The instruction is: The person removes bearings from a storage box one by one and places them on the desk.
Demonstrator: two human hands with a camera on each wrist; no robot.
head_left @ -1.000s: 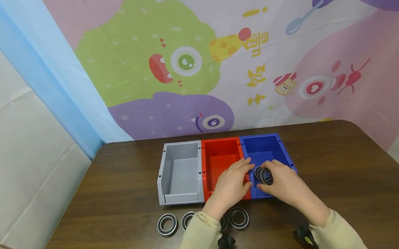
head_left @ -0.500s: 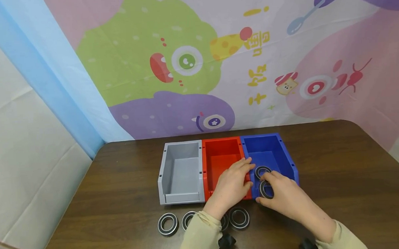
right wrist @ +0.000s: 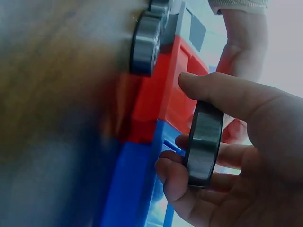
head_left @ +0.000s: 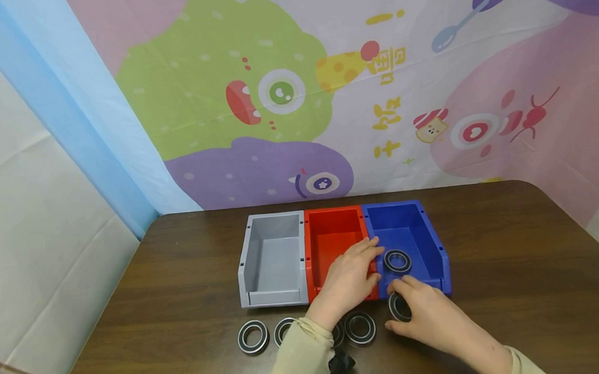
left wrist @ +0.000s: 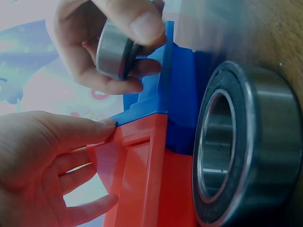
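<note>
My right hand [head_left: 430, 318] pinches a steel ball bearing with dark seals [right wrist: 204, 144] between thumb and fingers, just in front of the blue bin's [head_left: 436, 239] low front lip. A second bearing [head_left: 398, 271] lies flat inside that bin. My left hand [head_left: 344, 277] reaches over the red bin [head_left: 330, 210], its extended fingertips touching the wall shared with the blue bin. In the left wrist view its fingers [left wrist: 92, 207] are spread and fairly straight. Part of the right hand's bearing is hidden behind its fingers in the head view.
A grey bin [head_left: 274, 297] adjoins the red one on the left. Several bearings lie in a row on the wooden table [head_left: 174, 304] before the bins, including one at the left end [head_left: 242, 338] and one at the right [head_left: 348, 330]. My left sleeve partly covers the row.
Holding its bearing, my right hand has come out of the blue bin toward me, past the front lip. The other bearing stays inside. My left hand has kept its place.
</note>
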